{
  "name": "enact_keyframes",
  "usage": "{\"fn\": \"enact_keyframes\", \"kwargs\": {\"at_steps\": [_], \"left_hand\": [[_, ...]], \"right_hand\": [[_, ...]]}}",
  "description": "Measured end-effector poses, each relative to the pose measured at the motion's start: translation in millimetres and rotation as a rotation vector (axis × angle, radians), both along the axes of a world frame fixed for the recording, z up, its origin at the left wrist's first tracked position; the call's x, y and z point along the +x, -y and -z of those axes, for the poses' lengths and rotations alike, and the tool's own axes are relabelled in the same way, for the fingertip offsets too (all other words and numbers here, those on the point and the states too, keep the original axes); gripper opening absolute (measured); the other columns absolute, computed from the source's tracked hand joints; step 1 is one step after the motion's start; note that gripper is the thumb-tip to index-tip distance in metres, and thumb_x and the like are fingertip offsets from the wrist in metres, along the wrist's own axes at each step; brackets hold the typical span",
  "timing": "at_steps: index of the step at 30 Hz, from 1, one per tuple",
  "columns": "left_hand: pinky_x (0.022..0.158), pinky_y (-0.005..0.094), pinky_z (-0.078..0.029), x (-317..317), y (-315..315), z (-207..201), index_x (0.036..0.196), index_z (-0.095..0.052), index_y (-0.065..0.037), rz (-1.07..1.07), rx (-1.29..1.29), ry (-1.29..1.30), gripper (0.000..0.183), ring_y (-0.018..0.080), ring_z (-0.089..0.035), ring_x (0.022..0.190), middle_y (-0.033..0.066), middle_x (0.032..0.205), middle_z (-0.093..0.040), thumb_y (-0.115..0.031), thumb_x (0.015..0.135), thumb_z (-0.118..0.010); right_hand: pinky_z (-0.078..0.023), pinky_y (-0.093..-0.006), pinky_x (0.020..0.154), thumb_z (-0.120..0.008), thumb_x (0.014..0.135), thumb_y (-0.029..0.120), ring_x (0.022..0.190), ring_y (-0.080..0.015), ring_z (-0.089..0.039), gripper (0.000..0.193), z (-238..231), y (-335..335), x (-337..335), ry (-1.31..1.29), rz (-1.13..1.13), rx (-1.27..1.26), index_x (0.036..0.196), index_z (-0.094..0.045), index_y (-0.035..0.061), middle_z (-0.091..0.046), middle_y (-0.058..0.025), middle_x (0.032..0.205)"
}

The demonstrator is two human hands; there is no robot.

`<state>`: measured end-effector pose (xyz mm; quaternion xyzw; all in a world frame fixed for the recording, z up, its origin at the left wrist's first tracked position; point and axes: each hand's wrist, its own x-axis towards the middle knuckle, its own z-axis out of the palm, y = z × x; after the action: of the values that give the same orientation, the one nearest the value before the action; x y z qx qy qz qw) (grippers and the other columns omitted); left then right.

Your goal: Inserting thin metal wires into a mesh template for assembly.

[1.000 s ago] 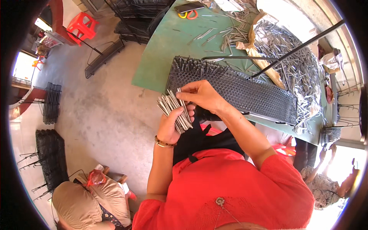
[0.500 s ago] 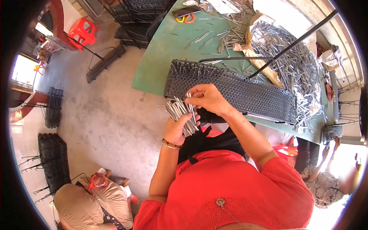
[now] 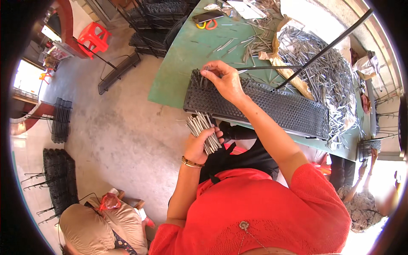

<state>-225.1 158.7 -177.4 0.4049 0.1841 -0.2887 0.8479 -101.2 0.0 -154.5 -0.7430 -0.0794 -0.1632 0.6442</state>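
My left hand (image 3: 199, 144) is closed round a bundle of thin silver metal rods (image 3: 199, 126), held below the near edge of a black perforated rack (image 3: 263, 100). The rods fan out past the thumb. Over the rack's left end, my right hand (image 3: 225, 80) has its thumb and fingers pinched on a thin metal rod, which the fingers mostly hide. Several rods (image 3: 199, 78) stand upright in the holes there, partly covered by this hand. The rest of the rack shows bare holes. It lies on a green table (image 3: 172, 80), with a long black bar rising from it.
A large heap of metal rods (image 3: 323, 68) lies on brown paper at the table's right. Scissors (image 3: 207, 24) and a phone (image 3: 207, 17) are at the far edge. Black racks (image 3: 59, 178) stand on the left floor near a red stool (image 3: 94, 38). Another person (image 3: 102, 225) is lower left.
My right hand has moved from the bundle up and away to the rack's left end. My left hand still holds the bundle and has barely moved.
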Motion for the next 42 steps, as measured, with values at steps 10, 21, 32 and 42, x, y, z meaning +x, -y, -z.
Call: {"fn": "enact_keyframes", "kwargs": {"at_steps": [10, 21, 32, 42], "left_hand": [[0.071, 0.0367, -0.058, -2, -1, 7, 0.103, -0.056, -0.001, 0.068, -0.059, -0.034, 0.022, 0.0197, -0.065, 0.082, 0.0090, 0.092, -0.063, -0.011, 0.084, -0.062], [0.066, 0.0328, -0.059, 0, 1, 4, 0.105, -0.057, 0.000, 0.079, 0.014, -0.031, 0.025, 0.0172, -0.065, 0.079, 0.0066, 0.087, -0.062, -0.011, 0.083, -0.063], [0.068, 0.0344, -0.059, 1, 2, -2, 0.104, -0.057, -0.001, 0.052, 0.016, 0.031, 0.024, 0.0178, -0.065, 0.080, 0.0067, 0.088, -0.062, -0.010, 0.083, -0.063], [0.071, 0.0377, -0.059, 6, 12, -10, 0.110, -0.055, -0.002, 0.029, -0.087, 0.130, 0.025, 0.0235, -0.065, 0.089, 0.0080, 0.105, -0.060, -0.004, 0.085, -0.059]], "right_hand": [[-0.051, -0.0272, 0.071, -0.073, 0.080, 0.012, 0.078, -0.0119, -0.064, 0.018, 13, -6, 1, 0.024, 0.126, -0.158, 0.094, -0.065, 0.0042, -0.069, -0.0048, 0.083], [-0.041, -0.0343, 0.078, -0.069, 0.079, 0.014, 0.083, -0.0238, -0.060, 0.023, 11, -4, -4, 0.386, 0.141, -0.641, 0.102, -0.067, 0.0096, -0.066, -0.0048, 0.087], [-0.047, -0.0312, 0.064, -0.069, 0.082, 0.017, 0.076, -0.0196, -0.062, 0.018, -11, 4, -41, -0.022, -0.066, -0.318, 0.093, -0.069, 0.0026, -0.066, -0.0090, 0.088], [-0.049, -0.0248, 0.062, -0.071, 0.082, 0.018, 0.069, -0.0094, -0.060, 0.024, -8, 23, -67, -0.598, -0.383, -0.010, 0.091, -0.070, -0.0038, -0.067, -0.0058, 0.078]]}}
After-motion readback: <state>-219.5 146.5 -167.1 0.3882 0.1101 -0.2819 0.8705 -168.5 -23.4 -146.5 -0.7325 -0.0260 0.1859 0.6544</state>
